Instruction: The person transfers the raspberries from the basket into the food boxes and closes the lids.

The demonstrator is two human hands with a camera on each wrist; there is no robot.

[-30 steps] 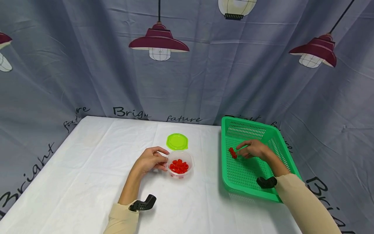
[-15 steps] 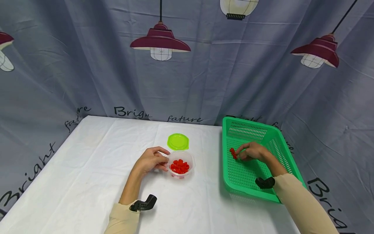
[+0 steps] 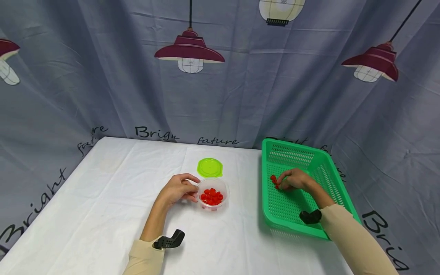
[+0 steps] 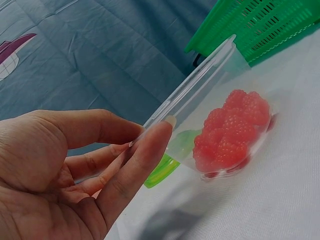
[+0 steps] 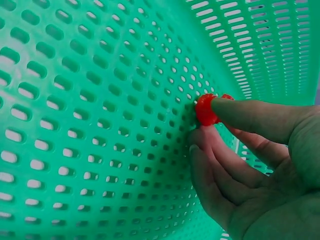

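A clear round tub with several red raspberries in it stands on the white table. My left hand pinches the tub's rim from the left; in the left wrist view the thumb and fingers hold its edge. Inside the green basket, my right hand is low over the bottom, with thumb and fingers on a red raspberry. Other raspberries lie just beyond those fingertips, partly hidden by the hand.
A lime green lid lies flat on the white table behind the tub. The basket stands at the table's right side. A grey-blue curtain printed with lamps hangs behind.
My right hand has moved a little left and down onto the raspberries in the basket, and its fingers have closed on one. The left hand and the tub have stayed in place.
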